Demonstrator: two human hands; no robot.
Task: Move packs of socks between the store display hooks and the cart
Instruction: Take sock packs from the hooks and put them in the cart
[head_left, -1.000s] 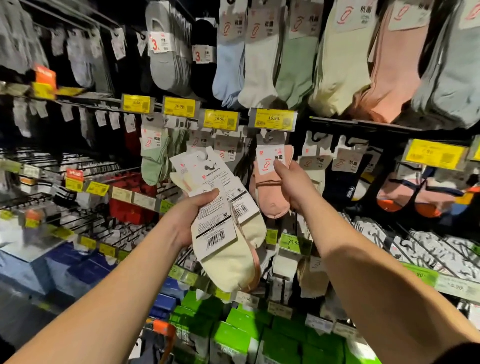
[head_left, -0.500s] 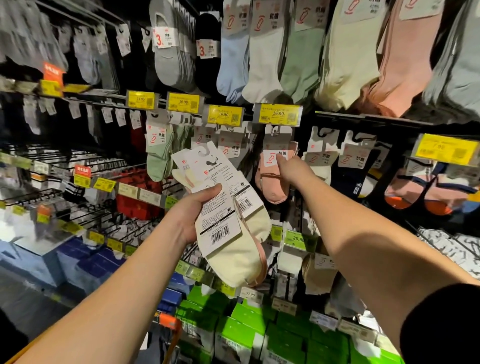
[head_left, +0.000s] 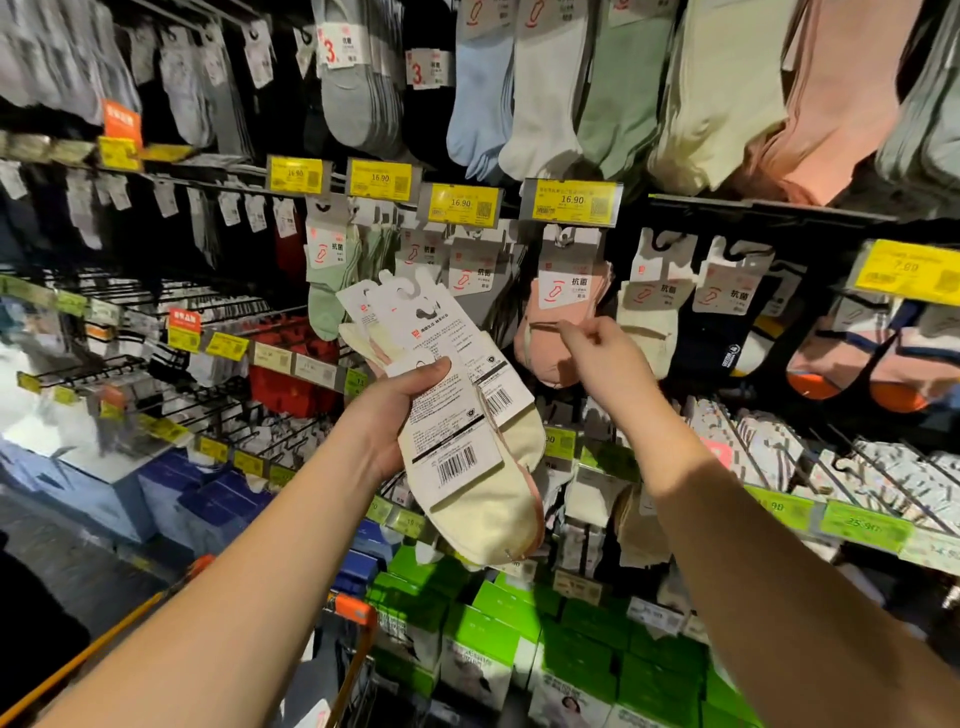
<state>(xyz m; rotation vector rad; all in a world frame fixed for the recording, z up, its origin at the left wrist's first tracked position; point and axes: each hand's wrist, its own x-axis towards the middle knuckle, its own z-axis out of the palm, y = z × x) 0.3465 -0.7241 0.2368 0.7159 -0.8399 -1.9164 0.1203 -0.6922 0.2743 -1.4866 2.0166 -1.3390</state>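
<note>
My left hand (head_left: 400, 410) grips a fanned stack of cream and pink sock packs (head_left: 467, 457), their white barcode cards facing me, held in front of the display. A pink sock pack (head_left: 558, 332) hangs on a hook under a yellow 16.90 price tag (head_left: 571, 201). My right hand (head_left: 605, 358) is just right of that pink pack, fingers pinched together at its edge; whether it still grips the pack is unclear. The cart's orange handle (head_left: 348, 605) shows low, between my forearms.
Rows of hanging socks fill the wall: green (head_left: 327, 291), cream (head_left: 649, 322) and dark (head_left: 722, 332) packs on neighbouring hooks, larger socks above. Green boxes (head_left: 493, 639) are stacked below, blue boxes (head_left: 208, 509) at lower left. Bare metal hooks (head_left: 171, 400) jut out at left.
My right hand has slid off the front of the hanging pink pack, down and to its right edge. The pink pack stays on its hook. My left hand keeps the stack.
</note>
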